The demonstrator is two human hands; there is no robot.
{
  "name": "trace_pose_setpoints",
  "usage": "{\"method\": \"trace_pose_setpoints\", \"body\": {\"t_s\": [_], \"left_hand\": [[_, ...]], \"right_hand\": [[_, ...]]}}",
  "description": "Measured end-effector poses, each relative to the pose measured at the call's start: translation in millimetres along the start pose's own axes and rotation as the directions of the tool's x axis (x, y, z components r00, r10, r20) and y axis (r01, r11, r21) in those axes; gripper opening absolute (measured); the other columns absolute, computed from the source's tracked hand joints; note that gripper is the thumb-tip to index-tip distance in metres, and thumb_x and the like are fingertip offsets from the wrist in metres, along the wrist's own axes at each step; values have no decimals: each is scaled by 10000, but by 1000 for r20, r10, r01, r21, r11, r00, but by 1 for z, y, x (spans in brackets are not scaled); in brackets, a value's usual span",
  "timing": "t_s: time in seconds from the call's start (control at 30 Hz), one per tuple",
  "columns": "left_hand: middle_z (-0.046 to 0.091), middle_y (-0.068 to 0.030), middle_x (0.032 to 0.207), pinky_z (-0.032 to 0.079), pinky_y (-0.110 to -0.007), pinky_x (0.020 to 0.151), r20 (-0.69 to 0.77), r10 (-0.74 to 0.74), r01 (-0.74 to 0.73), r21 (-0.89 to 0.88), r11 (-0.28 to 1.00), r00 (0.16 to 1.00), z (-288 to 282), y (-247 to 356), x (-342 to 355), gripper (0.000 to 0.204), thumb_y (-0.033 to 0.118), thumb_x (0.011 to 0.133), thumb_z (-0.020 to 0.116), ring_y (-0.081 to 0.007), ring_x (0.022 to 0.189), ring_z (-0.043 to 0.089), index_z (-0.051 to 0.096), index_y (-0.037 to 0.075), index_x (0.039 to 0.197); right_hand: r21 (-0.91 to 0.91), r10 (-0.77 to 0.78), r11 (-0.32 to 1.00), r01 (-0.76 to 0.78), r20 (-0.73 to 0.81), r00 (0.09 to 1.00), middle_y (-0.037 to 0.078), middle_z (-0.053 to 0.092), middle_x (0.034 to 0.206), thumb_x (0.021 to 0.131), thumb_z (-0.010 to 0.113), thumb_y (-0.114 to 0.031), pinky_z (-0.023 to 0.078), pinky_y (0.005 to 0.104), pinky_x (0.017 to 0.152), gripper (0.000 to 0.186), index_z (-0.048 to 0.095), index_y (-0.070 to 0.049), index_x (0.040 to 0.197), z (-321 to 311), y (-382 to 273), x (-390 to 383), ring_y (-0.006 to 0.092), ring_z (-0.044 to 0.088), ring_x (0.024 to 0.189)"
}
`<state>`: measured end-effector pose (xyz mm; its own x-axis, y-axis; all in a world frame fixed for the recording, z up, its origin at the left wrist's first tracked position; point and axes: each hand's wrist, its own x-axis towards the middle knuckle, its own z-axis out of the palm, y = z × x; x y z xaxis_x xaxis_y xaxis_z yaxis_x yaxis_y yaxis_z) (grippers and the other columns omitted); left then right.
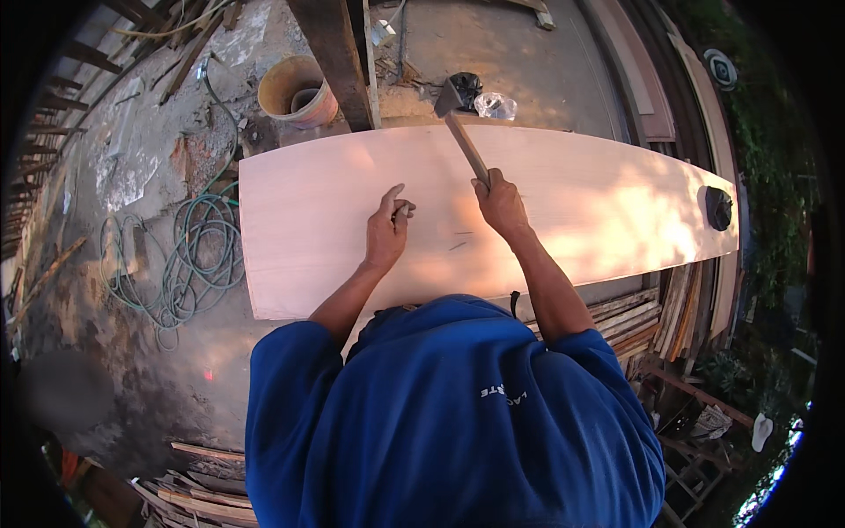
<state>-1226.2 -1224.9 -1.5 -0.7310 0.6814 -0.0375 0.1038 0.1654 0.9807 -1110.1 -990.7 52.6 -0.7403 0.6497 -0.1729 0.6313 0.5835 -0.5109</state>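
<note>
A wide pale wooden board (317, 255) stretches across in front of me. My right hand (503, 207) grips the wooden handle of a hammer (466, 148), whose dark head points away over the board's far edge. To the left, my left hand (387, 231) hovers over the board with its index finger raised and the other fingers curled toward the thumb. Whatever those curled fingers hold, if anything, is too small to make out. Two thin dark marks or slivers (459, 240) show on the board between my hands. A black plastic bundle (719, 209) rests at the board's right end.
Coiled green hose (189, 255) lies on the floor at left. Beyond the board stand a bucket (297, 92) and a wooden post (334, 62). A black bag (465, 88) and a clear bag (495, 106) sit past the far edge. Stacked planks (629, 321) lie at right.
</note>
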Motion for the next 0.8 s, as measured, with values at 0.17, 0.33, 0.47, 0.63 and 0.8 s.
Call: {"method": "trace_pose_setpoints", "body": {"t_s": [0.17,0.33,0.47,0.63,0.8], "left_hand": [[782,-148,1101,563,-318,912,-327,26,-25,8,1000,945,-74,-54,42,272,2,990,593,-204,1038,743,629,-44,1256],[768,-136,1100,567,-293,844,-420,-112,32,-192,981,901,-117,-73,103,212,71,1021,638,-151,996,717,628,-17,1213],[765,-148,1050,580,-263,749,-454,-276,154,-287,945,847,-129,-68,106,249,75,987,697,-154,910,725,671,-32,1211],[781,-164,1047,578,-301,853,-447,-81,-2,-181,983,891,-131,-101,127,328,118,946,740,-199,929,745,737,-36,1235],[776,-153,1098,552,-312,925,-462,24,30,110,993,887,-137,-95,143,295,173,955,740,-219,999,732,769,-1,1191]], "right_hand": [[183,-76,973,143,-331,941,275,704,829,1047,607,-300,536,582,626,300,488,-37,1126,10,-19,-27,499,686,742],[-161,42,986,-31,69,997,287,702,840,1052,594,-304,543,612,713,300,466,-42,1124,19,14,-11,517,687,795],[-46,74,996,-72,36,997,302,707,874,1046,597,-322,541,617,739,324,460,-40,1126,9,-10,-26,530,694,858],[-211,133,973,-92,188,973,311,717,970,1035,573,-305,540,609,826,312,478,-31,1149,22,22,-4,522,693,961],[-56,103,994,-93,211,972,309,713,928,1031,589,-303,539,595,781,326,500,-17,1160,30,27,-15,506,704,903]]}}
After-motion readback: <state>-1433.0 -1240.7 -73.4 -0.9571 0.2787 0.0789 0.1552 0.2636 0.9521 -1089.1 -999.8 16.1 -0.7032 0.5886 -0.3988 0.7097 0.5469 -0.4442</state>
